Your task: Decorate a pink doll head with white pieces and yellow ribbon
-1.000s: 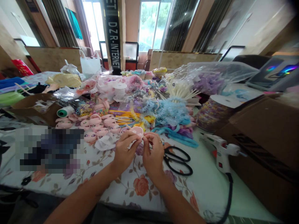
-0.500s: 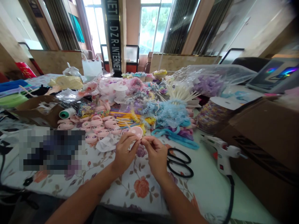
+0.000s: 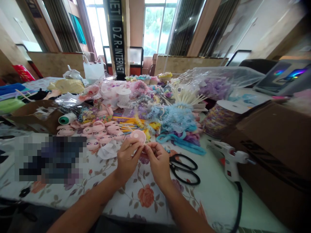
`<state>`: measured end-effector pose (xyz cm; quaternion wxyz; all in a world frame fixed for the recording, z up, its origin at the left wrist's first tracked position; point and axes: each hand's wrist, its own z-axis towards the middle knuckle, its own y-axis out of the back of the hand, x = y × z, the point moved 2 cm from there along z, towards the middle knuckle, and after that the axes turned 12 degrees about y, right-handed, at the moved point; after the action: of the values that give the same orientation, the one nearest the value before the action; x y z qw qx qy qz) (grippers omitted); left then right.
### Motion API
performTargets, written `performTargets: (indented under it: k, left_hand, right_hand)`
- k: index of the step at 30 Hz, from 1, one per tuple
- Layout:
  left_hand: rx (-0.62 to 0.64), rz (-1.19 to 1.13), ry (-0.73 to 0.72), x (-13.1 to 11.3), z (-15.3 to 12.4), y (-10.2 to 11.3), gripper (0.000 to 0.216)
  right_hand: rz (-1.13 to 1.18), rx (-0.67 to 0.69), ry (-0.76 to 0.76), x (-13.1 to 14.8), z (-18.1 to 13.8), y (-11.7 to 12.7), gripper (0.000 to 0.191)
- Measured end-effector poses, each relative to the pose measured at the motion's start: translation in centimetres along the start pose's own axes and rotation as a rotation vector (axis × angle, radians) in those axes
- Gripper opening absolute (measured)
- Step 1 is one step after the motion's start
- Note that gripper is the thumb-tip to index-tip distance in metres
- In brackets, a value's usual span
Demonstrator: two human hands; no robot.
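Note:
My left hand (image 3: pixel 128 160) is closed around the near edge of a pink, hollow doll head piece (image 3: pixel 139 135), its open inside facing up toward me. My right hand (image 3: pixel 159 161) meets it fingertip to fingertip, thumb and forefinger pinched at the piece's lower right edge. Whatever sits between those right fingertips is too small or hidden to tell. Black-handled scissors (image 3: pixel 186 168) lie just right of my right hand. Left of my hands is crumpled white paper (image 3: pixel 108 150), and behind it several pink doll heads (image 3: pixel 99 132) with painted eyes are grouped together.
A glue gun (image 3: pixel 229 158) with a cord lies at right beside a large cardboard box (image 3: pixel 274 155). Blue fluffy trim (image 3: pixel 179 118), yellow strips (image 3: pixel 130 123), a thread spool (image 3: pixel 67 118) and a ribbon reel (image 3: pixel 221 119) crowd the back of the flowered tablecloth (image 3: pixel 116 200).
Both hands and the doll head piece have shifted slightly left, and a bit more of the piece shows above my fingers. The whole view has drifted slightly too.

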<state>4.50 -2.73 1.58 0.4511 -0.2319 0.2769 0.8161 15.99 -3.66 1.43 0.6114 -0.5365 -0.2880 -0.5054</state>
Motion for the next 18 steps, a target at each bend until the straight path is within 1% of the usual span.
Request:
performTargets:
  k: [7, 14, 18]
  left_hand:
    - [0.019, -0.03, 0.011, -0.3, -0.34, -0.11, 0.018]
    - [0.025, -0.035, 0.0, -0.55, -0.37, -0.21, 0.018]
    - [0.032, -0.029, -0.005, -0.48, -0.5, -0.3, 0.017]
  right_hand:
    - [-0.053, -0.015, 0.053, 0.15, -0.18, 0.04, 0.019]
    - [-0.255, -0.007, 0.164, 0.26, -0.31, 0.36, 0.014]
    - [-0.304, 0.021, 0.188, 0.22, -0.17, 0.5, 0.013]
